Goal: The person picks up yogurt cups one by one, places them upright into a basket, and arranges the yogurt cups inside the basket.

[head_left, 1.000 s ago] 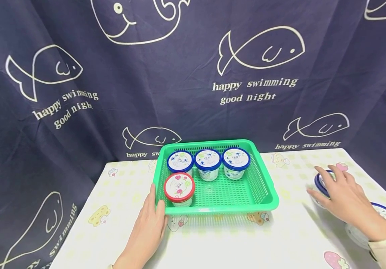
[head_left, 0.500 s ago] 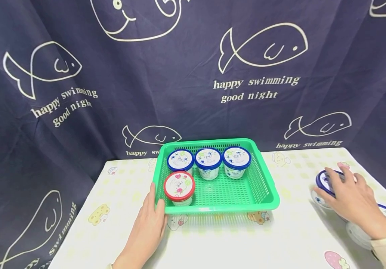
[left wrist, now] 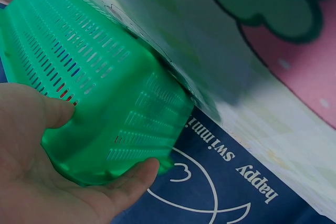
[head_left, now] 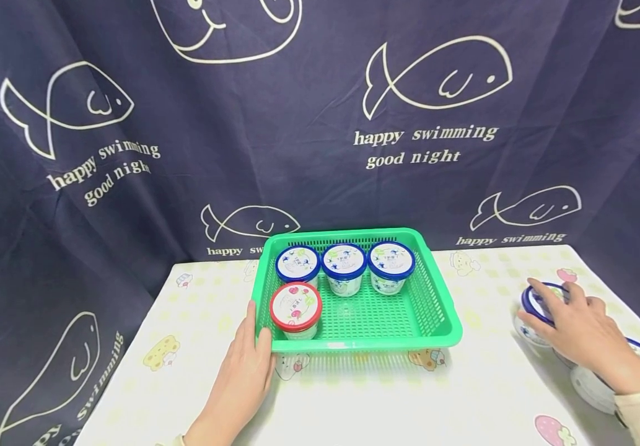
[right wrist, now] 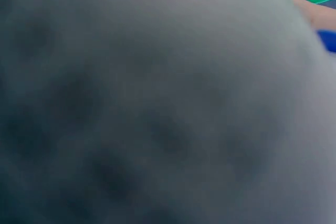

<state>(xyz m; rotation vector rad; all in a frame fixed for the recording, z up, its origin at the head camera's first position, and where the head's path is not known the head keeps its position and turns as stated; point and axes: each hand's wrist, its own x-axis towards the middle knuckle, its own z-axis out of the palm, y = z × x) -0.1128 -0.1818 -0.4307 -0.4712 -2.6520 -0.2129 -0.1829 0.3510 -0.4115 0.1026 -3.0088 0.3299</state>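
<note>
In the head view, my left hand (head_left: 240,370) holds the front left corner of a green plastic basket (head_left: 353,344), thumb on the front wall and fingers along the left side. The left wrist view shows the thumb (left wrist: 58,113) and a finger (left wrist: 142,174) on either side of that corner. Inside are three blue-lidded cups in a back row, among them the middle cup (head_left: 344,263), and a red-lidded cup (head_left: 296,310) at front left. At the right, my right hand (head_left: 582,331) grips another blue-lidded cup (head_left: 531,328) from above, its fingers over the lid.
A larger white container with a blue rim (head_left: 593,387) stands under my right forearm, partly hidden. Blurred grey fills most of the right wrist view. A dark blue fish-print curtain (head_left: 320,136) hangs behind the patterned tablecloth (head_left: 186,371).
My right hand has settled lower around the blue-lidded cup at the right, which has shifted slightly. The left hand stays at the basket corner.
</note>
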